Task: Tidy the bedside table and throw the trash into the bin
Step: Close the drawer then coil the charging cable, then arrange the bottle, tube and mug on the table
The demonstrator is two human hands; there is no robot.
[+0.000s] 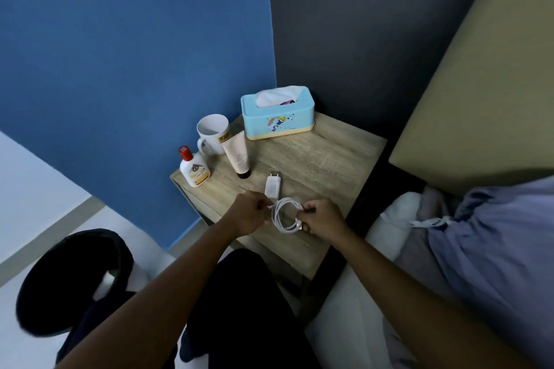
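A white charging cable [283, 214], coiled into a loop, hangs between both hands above the front of the wooden bedside table [317, 159]. My left hand [248, 213] pinches the cable's end at the loop's left side. My right hand [322, 219] grips the loop's right side. The white charger plug [273, 186] lies flat on the table just behind the coil. Near the left edge stand a white bottle with a red cap [193, 169] and a white mug [212, 133], with a beige tube [238, 157] beside them. A light-blue tissue box [278, 112] sits at the back.
A black bin [75, 275] with a dark liner stands on the pale floor at lower left. The bed with a blue-grey sheet [485, 249] and white pillow [395, 219] lies to the right, under a beige headboard [479, 84]. Blue and dark grey walls close off the back.
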